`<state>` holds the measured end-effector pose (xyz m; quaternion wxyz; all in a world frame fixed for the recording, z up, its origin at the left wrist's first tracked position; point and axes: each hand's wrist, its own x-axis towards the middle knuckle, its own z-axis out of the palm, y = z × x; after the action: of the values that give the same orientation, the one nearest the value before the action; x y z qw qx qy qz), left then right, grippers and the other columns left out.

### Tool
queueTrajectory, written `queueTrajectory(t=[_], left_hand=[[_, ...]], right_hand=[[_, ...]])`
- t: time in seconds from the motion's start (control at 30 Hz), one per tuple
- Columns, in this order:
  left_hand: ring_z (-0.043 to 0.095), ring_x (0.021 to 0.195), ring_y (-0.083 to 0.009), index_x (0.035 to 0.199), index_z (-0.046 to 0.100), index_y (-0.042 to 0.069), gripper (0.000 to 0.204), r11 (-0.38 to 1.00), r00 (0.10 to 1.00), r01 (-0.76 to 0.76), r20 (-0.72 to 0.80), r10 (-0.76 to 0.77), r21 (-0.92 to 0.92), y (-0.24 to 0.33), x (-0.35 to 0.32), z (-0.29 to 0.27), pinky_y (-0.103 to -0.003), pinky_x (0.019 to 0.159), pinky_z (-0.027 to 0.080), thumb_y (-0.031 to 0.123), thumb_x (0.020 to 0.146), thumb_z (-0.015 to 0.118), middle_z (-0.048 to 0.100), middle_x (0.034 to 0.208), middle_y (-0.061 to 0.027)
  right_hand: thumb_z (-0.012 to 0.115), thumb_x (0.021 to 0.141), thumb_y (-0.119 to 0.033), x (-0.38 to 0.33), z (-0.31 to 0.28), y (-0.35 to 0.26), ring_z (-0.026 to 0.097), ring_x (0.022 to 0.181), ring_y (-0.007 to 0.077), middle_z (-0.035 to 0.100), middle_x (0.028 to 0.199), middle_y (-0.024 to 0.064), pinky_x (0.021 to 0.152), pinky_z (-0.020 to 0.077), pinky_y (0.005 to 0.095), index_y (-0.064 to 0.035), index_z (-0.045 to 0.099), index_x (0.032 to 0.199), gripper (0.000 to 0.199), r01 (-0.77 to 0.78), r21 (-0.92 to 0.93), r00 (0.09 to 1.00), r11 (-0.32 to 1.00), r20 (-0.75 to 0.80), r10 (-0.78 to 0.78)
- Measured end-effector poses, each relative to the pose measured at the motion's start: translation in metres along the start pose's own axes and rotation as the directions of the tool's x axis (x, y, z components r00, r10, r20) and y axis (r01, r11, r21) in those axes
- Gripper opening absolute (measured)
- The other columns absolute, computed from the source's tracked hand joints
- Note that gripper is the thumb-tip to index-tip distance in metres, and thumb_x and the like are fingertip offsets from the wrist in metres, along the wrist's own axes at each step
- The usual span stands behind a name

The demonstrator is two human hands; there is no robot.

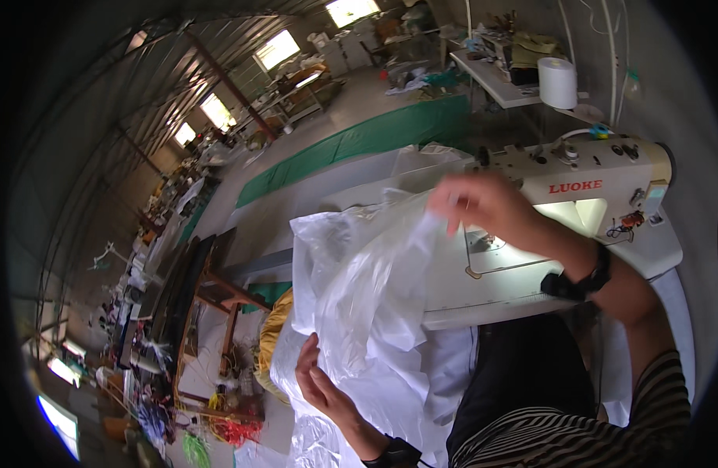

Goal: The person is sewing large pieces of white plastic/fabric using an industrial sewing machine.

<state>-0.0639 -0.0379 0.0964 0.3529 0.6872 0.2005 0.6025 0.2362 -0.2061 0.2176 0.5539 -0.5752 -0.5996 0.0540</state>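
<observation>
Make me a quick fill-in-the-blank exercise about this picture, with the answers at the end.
1. The right hand holds up the white sheet beside a ____ machine.
2. Compared by height in the picture, the left hand is ____ than the right.
3. The thread cone at the back is coloured ____.
4. The long strip beyond the machine is coloured ____.

Missing words: sewing; lower; white; green.

Stripes, narrow stripes, dark and pale, right across the top (531, 438)! They run on into the right sleeve (662, 394), a short one, stopping near the elbow. Down to the right hand (484, 204), bare, and there's a black strap (595, 279) round that wrist, a chunky dark block on it! Left hand (332, 399), bare too, with its own black band (396, 452), partly cut off by the lower edge. And the trousers (531, 370): plain black!
</observation>
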Motion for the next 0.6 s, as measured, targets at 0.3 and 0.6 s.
queueTrajectory(t=[0.3,0.6], left_hand=[[0.063,0.108,-0.0294,0.118,0.059,-0.003,0.038,0.834,0.746,0.136,0.499,-0.442,0.535,-0.159,-0.072,-0.045,-0.039,0.09,0.05,0.014,0.086,0.071,0.067,0.113,-0.0178],[0.064,0.095,-0.0231,0.112,0.057,-0.001,0.02,0.774,1.0,0.0,0.008,-0.007,0.634,-0.107,-0.015,-0.097,-0.032,0.073,0.051,0.0,0.092,0.054,0.064,0.114,-0.0141]], right_hand=[[0.059,0.098,-0.024,0.165,-0.121,-0.053,0.056,0.058,0.0059,0.058,0.075,0.0,0.05,0.0481,0.0199,-0.0068,0.06,0.095,0.017,0.066,0.019,0.93,0.998,-0.364,-0.055],[0.058,0.097,-0.025,0.184,-0.135,-0.022,0.056,0.051,0.0106,0.059,0.073,0.0024,0.047,0.0516,0.0246,-0.0059,0.06,0.092,0.019,-0.02,-0.003,0.898,1.0,-0.44,0.016]])
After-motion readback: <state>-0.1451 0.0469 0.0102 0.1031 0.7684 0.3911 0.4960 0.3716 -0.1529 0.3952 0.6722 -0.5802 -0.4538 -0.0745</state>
